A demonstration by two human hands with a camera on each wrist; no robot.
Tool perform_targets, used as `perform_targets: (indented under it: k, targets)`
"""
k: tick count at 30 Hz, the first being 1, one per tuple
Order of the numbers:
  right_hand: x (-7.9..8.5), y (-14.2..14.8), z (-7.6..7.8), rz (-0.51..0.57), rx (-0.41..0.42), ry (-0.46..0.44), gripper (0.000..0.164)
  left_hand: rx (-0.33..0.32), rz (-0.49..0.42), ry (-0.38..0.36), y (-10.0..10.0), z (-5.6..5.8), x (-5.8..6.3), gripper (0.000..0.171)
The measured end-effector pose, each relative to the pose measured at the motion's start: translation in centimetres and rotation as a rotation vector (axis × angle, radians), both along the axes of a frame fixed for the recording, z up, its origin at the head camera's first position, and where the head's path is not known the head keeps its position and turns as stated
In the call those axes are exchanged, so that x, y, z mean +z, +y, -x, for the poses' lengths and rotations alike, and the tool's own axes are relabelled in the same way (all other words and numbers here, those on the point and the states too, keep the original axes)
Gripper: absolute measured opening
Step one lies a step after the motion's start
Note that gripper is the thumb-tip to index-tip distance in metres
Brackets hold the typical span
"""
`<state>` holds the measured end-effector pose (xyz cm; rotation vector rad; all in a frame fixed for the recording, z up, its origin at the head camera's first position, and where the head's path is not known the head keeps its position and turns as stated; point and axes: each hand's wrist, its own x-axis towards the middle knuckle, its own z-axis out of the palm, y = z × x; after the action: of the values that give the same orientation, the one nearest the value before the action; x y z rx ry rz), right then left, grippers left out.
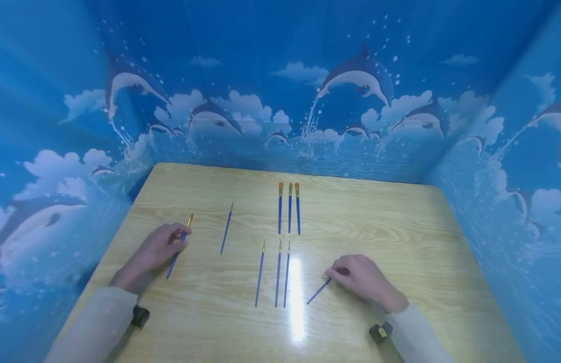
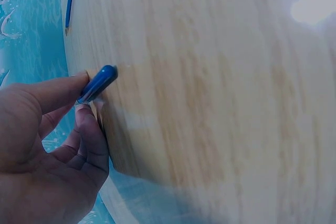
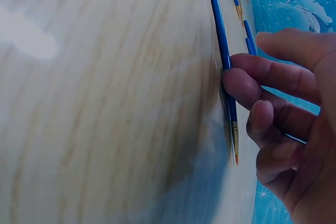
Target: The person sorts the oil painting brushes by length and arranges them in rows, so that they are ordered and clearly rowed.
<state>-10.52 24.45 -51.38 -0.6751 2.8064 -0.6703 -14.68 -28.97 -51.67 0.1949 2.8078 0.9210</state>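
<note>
My left hand [image 1: 160, 247] pinches a blue-handled paintbrush [image 1: 173, 265] between thumb and fingers at the table's left side. In the left wrist view, the handle end of this paintbrush [image 2: 100, 84] points toward the camera. Over on the right, fingers of my right hand [image 1: 362, 277] touch a thin blue paintbrush [image 1: 318, 292]. The right wrist view shows this thin paintbrush [image 3: 220, 30] lying along the tabletop, its fine tip beyond the fingertips and the thumb apart from it. Nearest the left hand is another thin paintbrush [image 1: 226, 229].
Three flat orange-tipped brushes [image 1: 289, 209] lie side by side at the table's back middle. Below them lie three thin brushes [image 1: 277, 277]. The wooden table [image 1: 376, 217] is enclosed by blue dolphin-print walls [image 1: 262, 60]. Light glares off the front middle.
</note>
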Motion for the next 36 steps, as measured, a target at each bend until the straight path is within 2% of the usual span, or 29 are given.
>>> perform_targets:
  k: [7, 17, 24, 30, 36]
  targets:
    - [-0.1, -0.1, 0.4, -0.073, -0.082, 0.074, 0.01, 0.021, 0.018, -0.028, 0.1, 0.1, 0.1, 0.032]
    - [-0.8, 0.1, 0.5, -0.063, -0.077, 0.167, 0.013, 0.001, 0.001, -0.012, 0.1, 0.1, 0.1, 0.031]
    - [-1.3, 0.6, 0.9, 0.002, -0.164, 0.109, 0.028, 0.006, 0.01, -0.027, -0.1, 0.2, -0.1, 0.031]
    - [-1.6, 0.9, 1.1, 0.037, -0.159, 0.119, 0.017, 0.003, 0.009, -0.023, 0.0, 0.1, 0.0, 0.031]
    - [-1.6, 0.8, 1.2, 0.065, -0.151, 0.133, 0.017, 0.004, 0.012, -0.012, 0.0, 0.1, -0.1, 0.031]
